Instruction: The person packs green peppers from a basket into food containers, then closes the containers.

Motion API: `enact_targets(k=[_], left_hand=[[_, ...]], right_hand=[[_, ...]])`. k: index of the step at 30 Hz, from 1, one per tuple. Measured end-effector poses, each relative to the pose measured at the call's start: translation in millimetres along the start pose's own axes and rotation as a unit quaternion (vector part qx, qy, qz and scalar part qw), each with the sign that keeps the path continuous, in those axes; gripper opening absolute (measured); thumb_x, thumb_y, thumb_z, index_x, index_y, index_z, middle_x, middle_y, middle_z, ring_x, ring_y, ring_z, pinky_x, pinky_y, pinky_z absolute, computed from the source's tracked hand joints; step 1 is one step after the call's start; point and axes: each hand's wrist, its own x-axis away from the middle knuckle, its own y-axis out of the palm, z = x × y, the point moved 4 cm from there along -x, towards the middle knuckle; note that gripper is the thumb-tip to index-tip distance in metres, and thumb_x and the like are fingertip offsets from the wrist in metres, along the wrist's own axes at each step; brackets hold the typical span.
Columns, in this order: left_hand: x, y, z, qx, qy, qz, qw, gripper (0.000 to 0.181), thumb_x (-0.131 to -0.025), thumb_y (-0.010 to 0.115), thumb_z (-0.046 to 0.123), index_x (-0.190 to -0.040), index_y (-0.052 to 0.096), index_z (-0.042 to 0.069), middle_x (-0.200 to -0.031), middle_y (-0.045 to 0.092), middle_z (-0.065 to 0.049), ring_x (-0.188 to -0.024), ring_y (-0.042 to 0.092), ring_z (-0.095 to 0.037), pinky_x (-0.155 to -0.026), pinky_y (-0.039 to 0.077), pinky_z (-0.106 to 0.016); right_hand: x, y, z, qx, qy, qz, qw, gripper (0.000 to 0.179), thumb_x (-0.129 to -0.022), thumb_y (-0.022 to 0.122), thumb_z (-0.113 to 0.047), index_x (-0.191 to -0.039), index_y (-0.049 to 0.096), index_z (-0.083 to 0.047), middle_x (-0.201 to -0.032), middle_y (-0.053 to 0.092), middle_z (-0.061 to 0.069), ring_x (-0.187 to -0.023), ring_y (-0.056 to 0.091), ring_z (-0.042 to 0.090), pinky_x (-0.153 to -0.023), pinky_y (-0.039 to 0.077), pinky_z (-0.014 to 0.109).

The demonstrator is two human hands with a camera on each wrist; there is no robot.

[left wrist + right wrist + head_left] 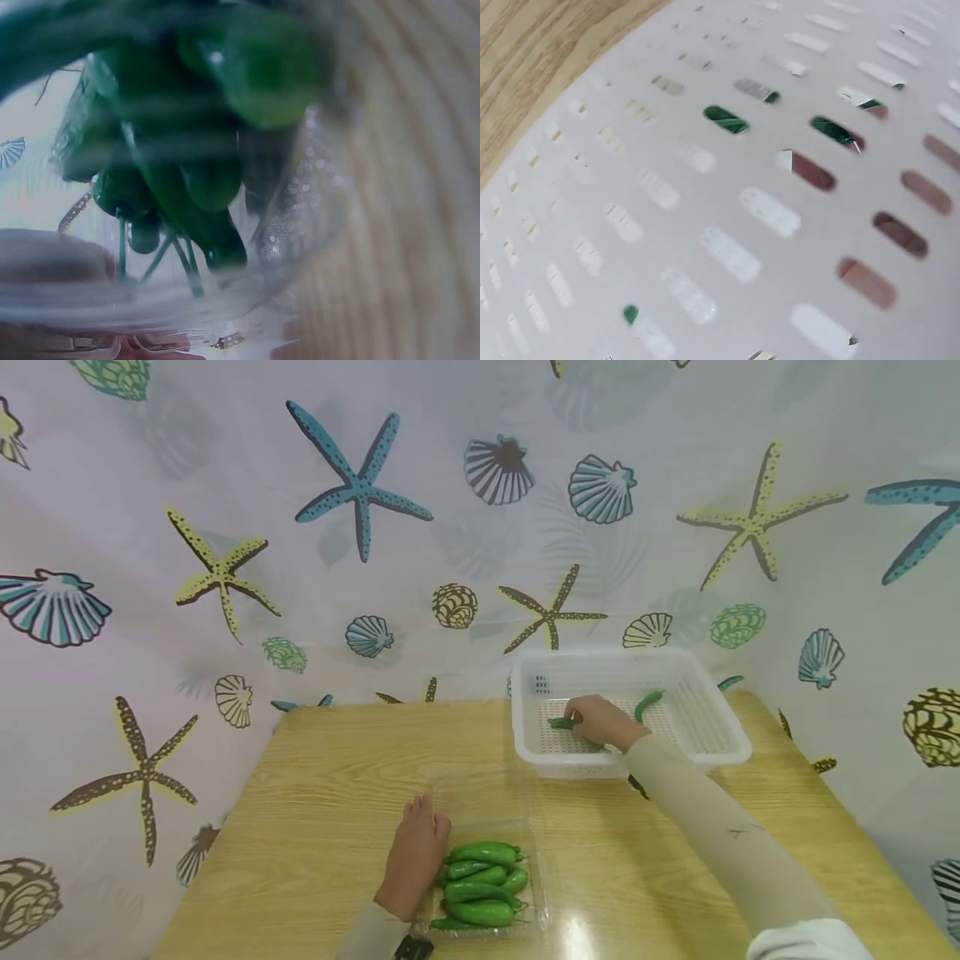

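My right hand reaches into the white plastic basket and pinches a green chili pepper near its floor. A second green pepper leans by the basket's far side, right of that hand. Several green peppers lie side by side in a clear plastic box with its lid folded back. My left hand rests along the box's left edge, its fingers loosely bent. In the left wrist view the peppers show blurred through clear plastic. The slotted basket wall fills the right wrist view.
A wooden table carries the box in front and the basket at the back right. Behind and around the table hangs a white curtain with shells and starfish; the basket stands near it.
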Motion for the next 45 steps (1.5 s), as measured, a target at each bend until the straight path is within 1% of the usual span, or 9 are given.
enact_targets(k=[6,12,16,23,30,34,38,41,45], left_hand=[[-2.4,-1.7,1.6,0.002,0.004,0.004,1.0000,0.052,-0.099,0.033,0.024,-0.135,0.037,-0.013,-0.141,0.035,-0.027,-0.133,0.027,-0.039,-0.107,0.024,-0.049],[-1.7,0.9,-0.7,0.006,-0.010,-0.007,0.9999,0.053,-0.098,0.033,0.025,-0.137,0.036,-0.011,-0.143,0.032,-0.027,-0.134,0.025,-0.038,-0.108,0.022,-0.049],[0.2,2.2,-1.2,0.007,-0.007,-0.004,0.9999,0.053,-0.098,0.033,0.024,-0.137,0.036,-0.011,-0.143,0.032,-0.027,-0.134,0.025,-0.039,-0.107,0.022,-0.050],[4.1,7.9,-2.6,0.002,-0.005,0.007,1.0000,0.053,-0.098,0.034,0.024,-0.137,0.036,-0.011,-0.142,0.032,-0.027,-0.134,0.026,-0.038,-0.107,0.023,-0.051],[4.8,10.5,-3.1,-0.001,0.000,0.015,0.9999,0.053,-0.098,0.034,0.024,-0.137,0.036,-0.011,-0.142,0.033,-0.027,-0.134,0.026,-0.037,-0.106,0.024,-0.051],[4.5,9.6,-3.0,-0.001,-0.001,0.011,0.9999,0.053,-0.097,0.034,0.024,-0.137,0.035,-0.012,-0.142,0.033,-0.027,-0.134,0.025,-0.038,-0.106,0.024,-0.052],[3.9,9.1,-3.5,0.005,-0.002,0.007,1.0000,0.053,-0.098,0.034,0.023,-0.137,0.035,-0.012,-0.142,0.032,-0.027,-0.134,0.025,-0.037,-0.107,0.024,-0.050],[3.6,8.8,-3.8,0.007,-0.003,0.005,1.0000,0.053,-0.098,0.033,0.024,-0.137,0.034,-0.012,-0.143,0.032,-0.027,-0.135,0.024,-0.037,-0.107,0.023,-0.050],[3.7,8.2,-3.2,0.010,-0.002,0.006,0.9999,0.053,-0.098,0.033,0.025,-0.137,0.034,-0.012,-0.143,0.032,-0.027,-0.135,0.024,-0.037,-0.107,0.022,-0.049]], right_hand=[[6.0,-21,-11,-0.041,-0.007,0.054,0.9977,0.024,-0.089,0.057,-0.006,-0.113,0.059,-0.002,-0.101,0.060,0.011,-0.095,0.056,0.025,-0.080,0.047,0.041],[16.0,-29,-28,-0.067,-0.014,0.068,0.9953,0.026,-0.090,0.057,-0.009,-0.115,0.059,-0.003,-0.102,0.061,0.008,-0.095,0.057,0.022,-0.081,0.048,0.039],[23.0,-34,-40,-0.065,-0.039,0.092,0.9929,0.025,-0.090,0.058,-0.009,-0.114,0.060,-0.004,-0.099,0.062,0.006,-0.093,0.057,0.019,-0.080,0.049,0.037],[35.9,-45,-65,-0.065,-0.089,0.133,0.9850,0.022,-0.090,0.059,-0.009,-0.111,0.061,-0.005,-0.095,0.062,0.002,-0.088,0.058,0.015,-0.077,0.050,0.034],[56.0,-51,-96,-0.056,-0.142,0.156,0.9759,0.023,-0.088,0.060,-0.006,-0.111,0.062,-0.005,-0.098,0.061,0.003,-0.089,0.058,0.014,-0.076,0.051,0.033],[67.6,-53,-113,-0.017,-0.186,0.183,0.9653,0.021,-0.086,0.062,-0.004,-0.108,0.062,-0.006,-0.096,0.061,0.002,-0.086,0.059,0.012,-0.074,0.051,0.029],[79.7,-56,-130,0.016,-0.233,0.211,0.9491,0.019,-0.084,0.065,-0.003,-0.103,0.063,-0.008,-0.093,0.061,0.000,-0.084,0.059,0.009,-0.073,0.051,0.027],[89.1,-59,-143,0.024,-0.265,0.227,0.9367,0.019,-0.083,0.066,-0.003,-0.101,0.063,-0.009,-0.091,0.060,-0.001,-0.083,0.058,0.009,-0.071,0.050,0.026],[100.9,-61,-160,0.018,-0.302,0.239,0.9226,0.019,-0.082,0.067,-0.001,-0.099,0.064,-0.008,-0.089,0.059,-0.001,-0.080,0.056,0.009,-0.068,0.050,0.026]])
